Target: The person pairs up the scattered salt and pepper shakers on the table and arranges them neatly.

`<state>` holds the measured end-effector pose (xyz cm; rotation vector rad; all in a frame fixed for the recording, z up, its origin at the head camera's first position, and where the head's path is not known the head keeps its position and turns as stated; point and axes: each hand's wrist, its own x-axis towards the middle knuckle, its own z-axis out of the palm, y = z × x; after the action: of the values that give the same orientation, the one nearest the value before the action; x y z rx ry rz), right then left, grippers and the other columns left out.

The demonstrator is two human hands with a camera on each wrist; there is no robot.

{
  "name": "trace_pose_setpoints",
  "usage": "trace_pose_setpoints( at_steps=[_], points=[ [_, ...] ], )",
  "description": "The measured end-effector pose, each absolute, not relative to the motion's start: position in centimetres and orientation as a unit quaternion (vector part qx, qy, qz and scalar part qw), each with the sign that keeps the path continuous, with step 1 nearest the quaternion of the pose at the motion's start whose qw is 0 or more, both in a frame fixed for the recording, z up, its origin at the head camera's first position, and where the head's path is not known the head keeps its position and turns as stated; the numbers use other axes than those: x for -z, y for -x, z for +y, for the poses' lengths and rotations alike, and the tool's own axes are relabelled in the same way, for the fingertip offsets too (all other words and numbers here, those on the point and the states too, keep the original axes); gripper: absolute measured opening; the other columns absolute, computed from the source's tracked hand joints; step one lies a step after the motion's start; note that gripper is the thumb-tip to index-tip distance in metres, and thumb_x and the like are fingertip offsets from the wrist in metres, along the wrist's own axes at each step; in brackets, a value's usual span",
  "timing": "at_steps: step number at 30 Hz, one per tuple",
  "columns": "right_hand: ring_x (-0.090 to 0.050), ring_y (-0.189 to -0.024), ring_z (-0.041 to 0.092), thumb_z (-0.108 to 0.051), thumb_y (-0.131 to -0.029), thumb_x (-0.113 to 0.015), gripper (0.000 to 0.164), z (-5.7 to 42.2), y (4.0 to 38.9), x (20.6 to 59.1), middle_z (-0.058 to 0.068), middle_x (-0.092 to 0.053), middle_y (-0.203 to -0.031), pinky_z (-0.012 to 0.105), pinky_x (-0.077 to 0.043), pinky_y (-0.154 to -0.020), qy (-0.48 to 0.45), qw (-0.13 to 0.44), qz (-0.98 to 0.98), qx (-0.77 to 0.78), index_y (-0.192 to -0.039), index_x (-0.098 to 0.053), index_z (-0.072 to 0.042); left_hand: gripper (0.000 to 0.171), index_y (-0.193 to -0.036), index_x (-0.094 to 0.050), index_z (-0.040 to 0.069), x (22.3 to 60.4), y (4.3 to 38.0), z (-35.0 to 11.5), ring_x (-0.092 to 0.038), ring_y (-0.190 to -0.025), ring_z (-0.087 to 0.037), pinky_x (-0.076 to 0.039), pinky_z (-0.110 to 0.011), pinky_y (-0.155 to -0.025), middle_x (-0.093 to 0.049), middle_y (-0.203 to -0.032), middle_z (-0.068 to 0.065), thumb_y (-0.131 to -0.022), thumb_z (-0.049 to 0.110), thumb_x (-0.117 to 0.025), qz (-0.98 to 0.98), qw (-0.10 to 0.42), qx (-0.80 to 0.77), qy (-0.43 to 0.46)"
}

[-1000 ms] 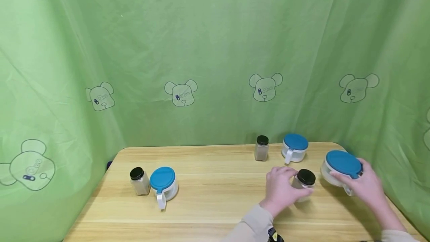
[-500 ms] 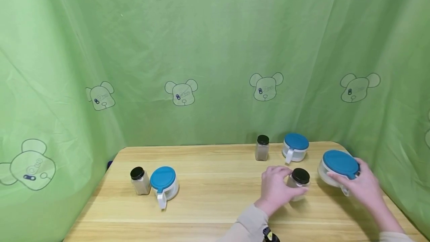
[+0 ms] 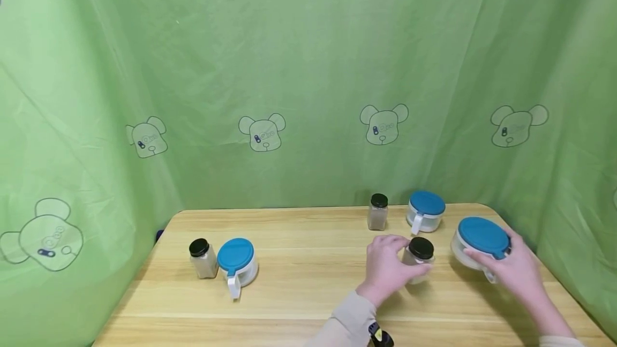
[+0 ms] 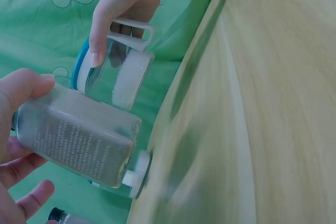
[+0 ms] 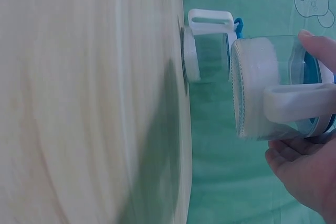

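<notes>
In the head view my left hand (image 3: 387,266) grips a clear spice jar with a black lid (image 3: 418,258), thumb on the near side and fingers round the far side. Small print and a greyish powder show on this jar (image 4: 79,129) in the left wrist view. My right hand (image 3: 516,266) holds a round glass seasoning pot with a blue lid (image 3: 483,235) from its right side. The white handle and a layer of white grains show on this pot (image 5: 257,90) in the right wrist view. Both containers are held upright above the table, shadows below them.
A second black-lidded jar (image 3: 378,213) and a blue-lidded pot (image 3: 426,213) stand at the back right of the wooden table (image 3: 299,304). Another such jar (image 3: 203,259) and pot (image 3: 237,261) stand at the left. A green curtain (image 3: 308,68) hangs behind.
Both hands have shifted left, carrying the spice jar and the seasoning pot with them. The containers at the back and at the left have stayed in place.
</notes>
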<state>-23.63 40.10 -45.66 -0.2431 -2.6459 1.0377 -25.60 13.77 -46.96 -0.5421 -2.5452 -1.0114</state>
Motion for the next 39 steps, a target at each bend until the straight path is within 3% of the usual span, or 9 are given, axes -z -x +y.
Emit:
trace_pose_setpoints(
  at_steps=[17,39],
  points=[
    [-0.034,-0.122,0.064,-0.044,-0.084,-0.074,0.106,38.1,23.4,45.9,0.046,-0.030,-0.140,0.076,-0.032,-0.091,0.078,0.147,-0.917,-0.362,-0.150,-0.012,0.012,0.059,-0.112,-0.071,0.023,46.9,26.1,11.4,-0.051,-0.114,-0.004,-0.039,-0.032,-0.102,-0.067,-0.119,0.015,-0.066,0.058,-0.082,-0.896,0.162,0.368,0.186],
    [-0.035,-0.123,0.062,-0.045,-0.082,-0.075,0.108,35.5,22.8,45.7,0.045,-0.030,-0.142,0.075,-0.034,-0.092,0.083,0.131,-0.915,-0.372,-0.150,-0.013,0.010,0.059,-0.114,-0.070,0.020,46.1,26.4,7.8,-0.055,-0.116,-0.011,-0.040,-0.037,-0.104,-0.068,-0.120,0.009,-0.067,0.054,-0.083,-0.895,0.171,0.365,0.190]
  ],
)
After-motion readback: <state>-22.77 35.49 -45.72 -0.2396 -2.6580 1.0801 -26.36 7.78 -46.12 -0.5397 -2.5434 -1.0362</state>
